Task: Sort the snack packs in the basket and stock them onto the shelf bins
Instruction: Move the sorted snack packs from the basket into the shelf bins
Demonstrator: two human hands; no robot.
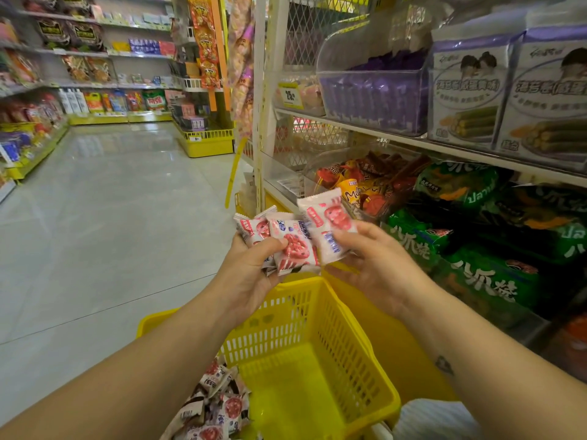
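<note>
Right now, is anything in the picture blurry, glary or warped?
Head view: the right hand looks slightly motion-blurred, the snack packs fairly sharp; light glares off the floor; the wide lens bows the shelf edge.

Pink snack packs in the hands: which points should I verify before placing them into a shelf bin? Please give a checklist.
1. Left hand grips several pink packs: ok.
2. Right hand pinches one pink pack: ok.
3. Visible packs in hand look alike: ok.
4. Matching bin in view: cannot tell; the near bin holds red and orange snacks.
5. Basket emptied: not ok, loose packs lie inside.
</note>
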